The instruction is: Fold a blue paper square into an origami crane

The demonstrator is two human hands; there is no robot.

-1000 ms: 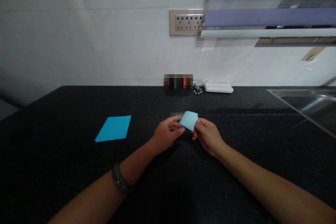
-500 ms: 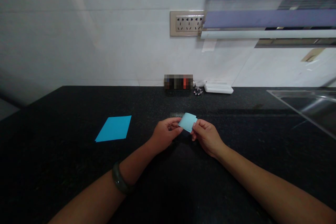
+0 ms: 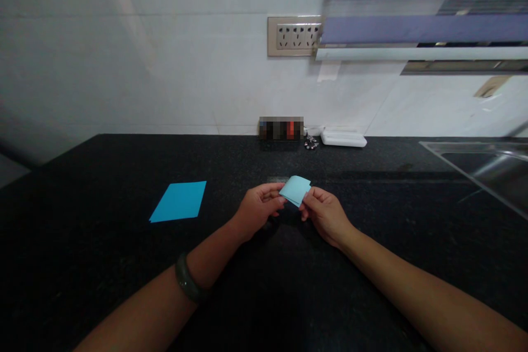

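A small piece of pale blue paper [image 3: 295, 190], bent over on itself in a curve, is held up between my two hands above the dark countertop. My left hand [image 3: 260, 206], with a dark bangle further up the arm, pinches the paper's left corner between thumb and fingers. At the paper's right edge, the thumb and fingers of my right hand [image 3: 324, 212] are closed on it. Off to the left, brighter blue sheets of paper [image 3: 179, 202] lie flat on the counter, apart from both hands.
The black speckled countertop [image 3: 124, 275] runs back to a white tiled wall. Along it sit a blurred-out box [image 3: 280, 128], a beaded loop [image 3: 311, 143] and a white long object [image 3: 344, 138]. A metal sink [image 3: 490, 170] is at right, a purple blind [image 3: 424, 0] above.
The pale paper has shifted slightly in my fingers, and its layers now sit differently, with the lower edge parted. My left fingers have moved a little; the blue sheets stay put.
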